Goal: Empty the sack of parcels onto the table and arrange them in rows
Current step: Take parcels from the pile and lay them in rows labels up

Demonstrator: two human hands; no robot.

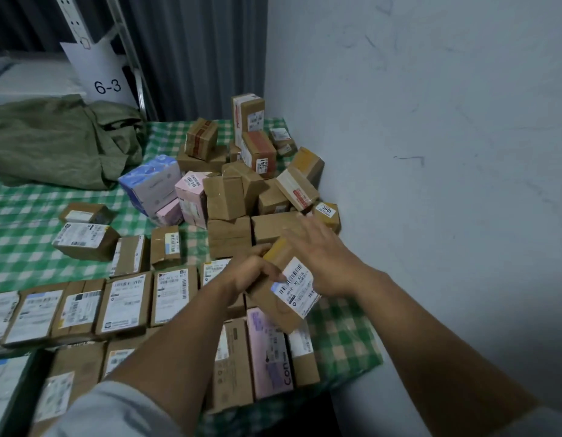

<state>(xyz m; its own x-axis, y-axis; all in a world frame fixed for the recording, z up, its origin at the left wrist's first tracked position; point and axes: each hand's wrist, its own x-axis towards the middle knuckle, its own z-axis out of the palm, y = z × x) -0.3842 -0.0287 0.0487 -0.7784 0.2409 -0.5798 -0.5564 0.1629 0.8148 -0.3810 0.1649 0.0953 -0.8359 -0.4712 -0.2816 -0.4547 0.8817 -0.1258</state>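
Observation:
My left hand (252,275) grips a brown cardboard parcel (284,299) with a white barcode label, held tilted above the table. My right hand (320,253) hovers over the parcel's far end with fingers spread and straight. A loose heap of brown, pink and blue parcels (241,181) lies piled against the wall corner. Rows of labelled parcels (122,301) lie flat along the near side of the green checked tablecloth (27,228). The green sack (59,140) lies crumpled and flat at the back left.
A white wall (430,152) bounds the table on the right. Behind the sack stand a white sign reading 6-3 (103,77) and a metal shelf post (131,52). Three or so loose parcels (84,238) lie scattered mid-table.

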